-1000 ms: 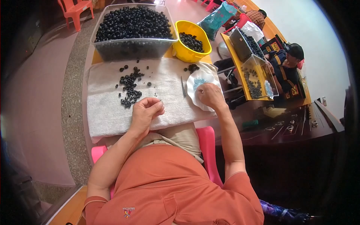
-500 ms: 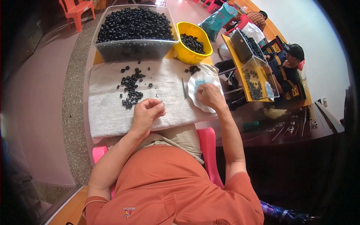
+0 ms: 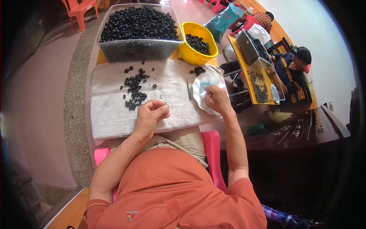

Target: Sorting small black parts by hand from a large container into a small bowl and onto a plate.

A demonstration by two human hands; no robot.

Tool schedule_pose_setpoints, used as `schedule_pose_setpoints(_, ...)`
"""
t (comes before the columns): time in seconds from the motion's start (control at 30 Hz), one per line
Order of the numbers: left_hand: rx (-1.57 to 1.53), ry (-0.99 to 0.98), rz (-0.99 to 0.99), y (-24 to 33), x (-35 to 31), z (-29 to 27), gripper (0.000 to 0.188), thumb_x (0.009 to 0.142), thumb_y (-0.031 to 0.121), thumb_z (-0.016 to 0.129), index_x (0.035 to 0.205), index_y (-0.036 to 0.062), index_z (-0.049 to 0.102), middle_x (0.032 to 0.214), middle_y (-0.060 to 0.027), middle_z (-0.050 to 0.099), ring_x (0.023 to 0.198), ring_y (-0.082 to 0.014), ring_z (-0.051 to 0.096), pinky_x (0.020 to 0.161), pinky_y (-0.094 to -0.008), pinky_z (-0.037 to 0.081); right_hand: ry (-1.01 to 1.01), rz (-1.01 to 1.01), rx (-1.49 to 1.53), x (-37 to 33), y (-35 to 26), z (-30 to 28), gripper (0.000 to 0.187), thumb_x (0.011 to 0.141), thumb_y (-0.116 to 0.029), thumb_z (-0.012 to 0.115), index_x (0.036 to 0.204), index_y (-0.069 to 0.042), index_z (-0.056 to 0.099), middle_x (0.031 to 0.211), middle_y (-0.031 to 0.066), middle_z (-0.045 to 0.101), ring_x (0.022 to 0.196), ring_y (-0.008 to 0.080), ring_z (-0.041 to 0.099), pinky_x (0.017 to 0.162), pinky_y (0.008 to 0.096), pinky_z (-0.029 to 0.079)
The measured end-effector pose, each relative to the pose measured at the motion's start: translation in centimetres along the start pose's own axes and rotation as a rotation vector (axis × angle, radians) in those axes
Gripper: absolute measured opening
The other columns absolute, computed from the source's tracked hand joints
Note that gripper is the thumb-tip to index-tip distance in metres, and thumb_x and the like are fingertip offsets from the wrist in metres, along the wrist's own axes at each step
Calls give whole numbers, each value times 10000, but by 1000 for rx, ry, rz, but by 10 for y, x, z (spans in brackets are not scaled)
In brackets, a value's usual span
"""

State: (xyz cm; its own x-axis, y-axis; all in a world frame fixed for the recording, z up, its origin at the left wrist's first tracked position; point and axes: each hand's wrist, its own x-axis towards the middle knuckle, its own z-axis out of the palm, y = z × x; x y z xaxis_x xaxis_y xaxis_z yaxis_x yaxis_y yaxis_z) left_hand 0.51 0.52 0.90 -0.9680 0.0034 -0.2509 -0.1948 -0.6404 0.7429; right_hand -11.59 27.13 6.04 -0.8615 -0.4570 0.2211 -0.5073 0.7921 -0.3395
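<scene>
My left hand (image 3: 153, 115) is above the near part of the white towel (image 3: 110, 120), thumb and forefinger pinched together. A tiny dark bit shows at its fingertips, too small to name. My right hand (image 3: 218, 100) reaches over a white wavy-rimmed dish (image 3: 197, 100), its fingertips bent down at the small light-blue pieces (image 3: 206, 84) in it. Whether those fingers hold a piece is hidden. Left of the dish lie slim tweezers (image 3: 189, 89). Beyond my left hand, small black ring-like parts (image 3: 134, 89) are scattered on the towel, and a smaller black cluster (image 3: 198, 71) sits above the dish.
A clear bin (image 3: 139, 49) heaped with black parts stands at the back, beside a yellow basin (image 3: 185, 52) holding more. To the right, a person (image 3: 291, 68) in a dark cap sits at another table with clear bins (image 3: 282, 93). An orange chair (image 3: 81, 13) stands far left.
The fingers of my right hand have shifted slightly within the dish. My left hand keeps its pinch in nearly the same place. The whole view has moved a little.
</scene>
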Motion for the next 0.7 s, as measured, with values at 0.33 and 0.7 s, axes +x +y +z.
schedule_pose_setpoints(0.33,15,-4,-9,1,0,0,109,873,59,697,946,10,632,857,-51,648,767,-125,643,724,-270,583,44,-83,128,-6,8,1,201,888,19,513,1031,13,655,930,167,622,825,317,624,745,350,489)
schedule_pose_setpoints(0.7,18,-2,-5,1,-1,-2,105,874,72,698,934,14,634,846,-48,647,763,-121,644,718,-265,579,53,140,801,-21,-38,19,160,988,-83,542,1072,13,639,881,18,599,733,107,626,677,238,513)
